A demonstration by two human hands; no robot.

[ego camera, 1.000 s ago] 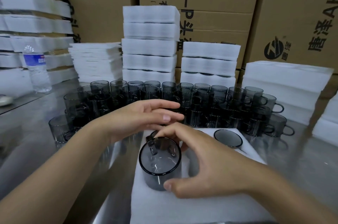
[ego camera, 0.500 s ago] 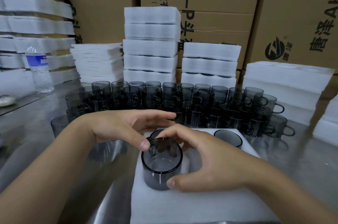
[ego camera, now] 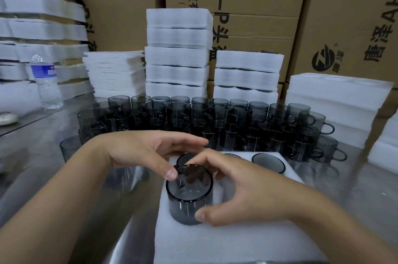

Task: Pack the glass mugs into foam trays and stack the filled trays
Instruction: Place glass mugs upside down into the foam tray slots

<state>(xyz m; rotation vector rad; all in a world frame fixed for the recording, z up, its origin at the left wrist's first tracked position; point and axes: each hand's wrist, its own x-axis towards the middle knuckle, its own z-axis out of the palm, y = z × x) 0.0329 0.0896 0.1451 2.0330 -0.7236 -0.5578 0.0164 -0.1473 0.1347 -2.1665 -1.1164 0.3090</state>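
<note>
Gripping the glass mug [ego camera: 189, 196] upright with the right hand [ego camera: 247, 194]: thumb on the near wall, fingers curled over the far rim. Touching its left rim with the thumb tip of the left hand [ego camera: 148, 151], fingers stretched out loosely together. Beneath the fingers, a foam tray [ego camera: 215, 242] on the table [ego camera: 43, 177]; beyond the fingertips, crowded loose mugs [ego camera: 215, 117] and stacked trays [ego camera: 176, 56].

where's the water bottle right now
In the head view, the water bottle stands upright at the far left of the metal table, just in front of the left-hand foam stacks and to the left of the cluster of loose mugs.
</note>
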